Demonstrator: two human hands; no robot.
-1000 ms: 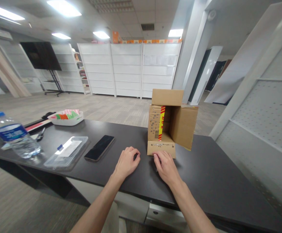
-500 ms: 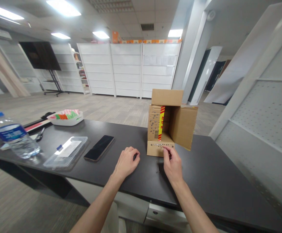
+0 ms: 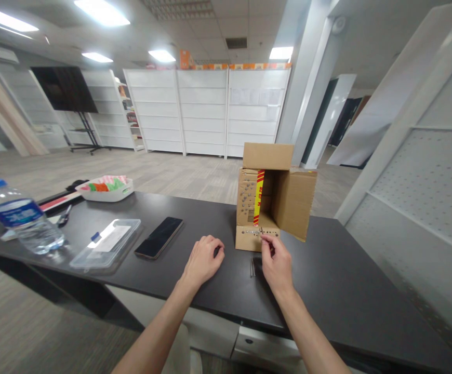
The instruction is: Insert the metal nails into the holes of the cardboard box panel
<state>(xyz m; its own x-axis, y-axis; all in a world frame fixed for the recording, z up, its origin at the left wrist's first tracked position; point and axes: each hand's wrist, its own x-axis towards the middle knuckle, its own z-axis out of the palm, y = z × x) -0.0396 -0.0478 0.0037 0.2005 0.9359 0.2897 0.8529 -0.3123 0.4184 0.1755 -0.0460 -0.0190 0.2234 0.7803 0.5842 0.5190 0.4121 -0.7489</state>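
Note:
A cardboard box point(image 3: 245, 197) stands open toward me, its front flap point(image 3: 248, 241) bearing a row of small holes and silver heads. My right hand point(image 3: 276, 259) is at that flap, thumb and forefinger pinched together. A thin dark shaft, apparently a screw point(image 3: 261, 230), shows at the fingertips. Loose thin metal screws point(image 3: 252, 267) lie on the tabletop just left of this hand. My left hand point(image 3: 204, 259) rests on the table left of the box, its fingers curled in. Something small and dark shows beneath those fingers; I cannot make out what it is.
On the dark table point(image 3: 327, 291) to the left are a phone point(image 3: 159, 238), a clear plastic case point(image 3: 107, 244), a water bottle point(image 3: 23, 221) and a white basket point(image 3: 107, 195) of colourful packets. A perforated white panel point(image 3: 432, 197) rises at the right edge.
A thin dark shaft now shows above my right fingertips at the flap's row of holes. The right hand has barely shifted, and my left hand stays where it was.

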